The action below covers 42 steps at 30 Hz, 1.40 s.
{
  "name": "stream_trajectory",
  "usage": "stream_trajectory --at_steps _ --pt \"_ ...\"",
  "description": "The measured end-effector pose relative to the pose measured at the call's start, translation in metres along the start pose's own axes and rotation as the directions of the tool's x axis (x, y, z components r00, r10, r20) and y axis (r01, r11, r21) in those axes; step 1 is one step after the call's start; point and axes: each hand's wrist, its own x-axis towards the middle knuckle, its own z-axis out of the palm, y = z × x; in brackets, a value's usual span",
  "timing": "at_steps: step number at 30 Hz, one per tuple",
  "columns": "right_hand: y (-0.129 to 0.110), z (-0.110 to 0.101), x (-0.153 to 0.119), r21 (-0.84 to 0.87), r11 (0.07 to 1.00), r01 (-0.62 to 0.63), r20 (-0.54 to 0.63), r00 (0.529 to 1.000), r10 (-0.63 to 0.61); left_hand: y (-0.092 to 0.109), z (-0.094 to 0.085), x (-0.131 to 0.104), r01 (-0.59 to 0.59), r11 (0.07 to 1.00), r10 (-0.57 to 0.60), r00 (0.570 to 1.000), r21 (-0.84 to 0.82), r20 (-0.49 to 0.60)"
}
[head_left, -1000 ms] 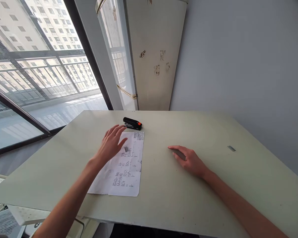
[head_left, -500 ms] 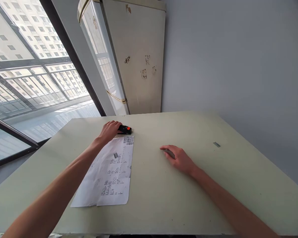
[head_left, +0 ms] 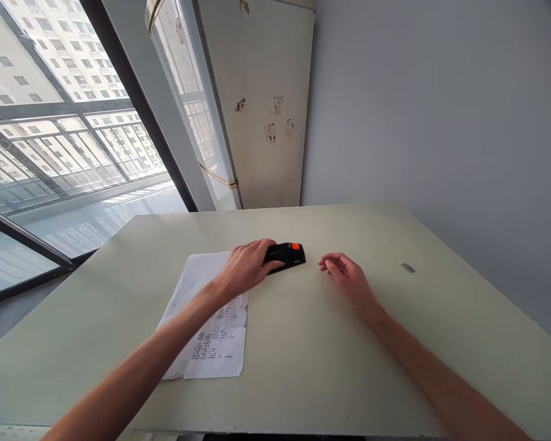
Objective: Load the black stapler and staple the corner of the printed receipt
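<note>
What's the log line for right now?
left hand: grips black stapler; right hand: curled near stapler, contents unclear; printed paper: partly hidden by left forearm; staple strip: on table, right side

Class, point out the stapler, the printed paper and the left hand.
stapler (head_left: 285, 253): head view, black body
printed paper (head_left: 215, 361): head view, lower part
left hand (head_left: 244, 267): head view, back

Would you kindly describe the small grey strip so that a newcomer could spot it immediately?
On the pale table, look rightward beyond the right hand. The small grey strip lies flat there, unlike the larger black stapler in the left hand.
</note>
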Motion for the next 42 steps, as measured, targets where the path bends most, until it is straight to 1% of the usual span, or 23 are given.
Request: stream_trajectory --at_steps 2,5,8,12,14,17,19,21,23,26,29,33,37,40,42 --pt "0.003 -0.004 0.002 0.014 1.0 -0.011 -0.046 0.999 0.012 0.02 0.013 -0.003 -0.061 0.998 0.062 0.997 -0.021 0.045" --pt "0.004 -0.009 0.004 0.024 1.0 0.001 -0.088 0.996 0.001 0.04 0.033 -0.005 -0.11 0.993 0.113 0.992 -0.05 0.057" --pt "0.003 -0.01 0.005 0.026 1.0 0.013 -0.07 0.997 -0.011 0.05 0.048 -0.002 -0.134 0.988 0.139 0.989 -0.079 0.059" --pt "0.001 -0.007 0.004 0.035 0.999 0.001 -0.028 1.0 0.0 0.057 0.059 0.003 -0.15 0.982 0.158 0.986 -0.111 0.06" --pt "0.001 -0.006 0.003 0.028 1.0 -0.01 -0.016 1.0 0.01 0.056 0.062 0.004 -0.145 0.981 0.153 0.987 -0.129 0.053" --pt "0.0 -0.005 0.001 -0.005 1.0 -0.007 -0.007 1.0 0.007 0.046 0.061 -0.002 -0.111 0.977 0.117 0.993 -0.182 0.026" --pt "0.001 -0.005 0.0 -0.027 1.0 0.001 -0.001 1.0 -0.001 0.035 0.059 -0.012 -0.067 0.966 0.07 0.998 -0.248 0.001" --pt "0.003 -0.004 -0.001 -0.06 0.998 0.011 -0.001 1.0 -0.011 0.023 0.055 -0.027 -0.039 0.951 0.041 0.999 -0.308 0.0" --pt "0.004 -0.003 -0.001 -0.117 0.993 0.025 -0.013 1.0 -0.027 0.014 0.053 -0.043 -0.032 0.94 0.036 0.999 -0.338 0.007" --pt "0.005 -0.002 -0.003 -0.206 0.978 0.045 -0.02 0.999 -0.05 0.006 0.054 -0.061 -0.009 0.934 0.002 1.0 -0.358 -0.018" --pt "0.003 -0.001 -0.004 -0.245 0.968 0.046 -0.015 0.999 -0.052 0.003 0.06 -0.067 -0.014 0.928 0.004 1.0 -0.372 -0.03" --pt "-0.001 -0.001 -0.005 -0.29 0.956 0.053 -0.009 0.998 -0.058 0.005 0.065 -0.068 -0.046 0.937 0.029 0.998 -0.346 -0.054" --pt "-0.002 -0.001 -0.006 -0.321 0.946 0.037 0.008 0.999 -0.036 0.007 0.065 -0.068 -0.081 0.951 0.061 0.995 -0.299 -0.075" --pt "-0.001 -0.002 -0.006 -0.323 0.946 0.005 0.02 1.0 0.001 0.007 0.065 -0.067 -0.099 0.953 0.078 0.994 -0.288 -0.082" --pt "-0.001 -0.002 -0.006 -0.328 0.945 0.008 0.026 1.0 0.0 0.007 0.064 -0.066 -0.101 0.952 0.079 0.993 -0.288 -0.086"
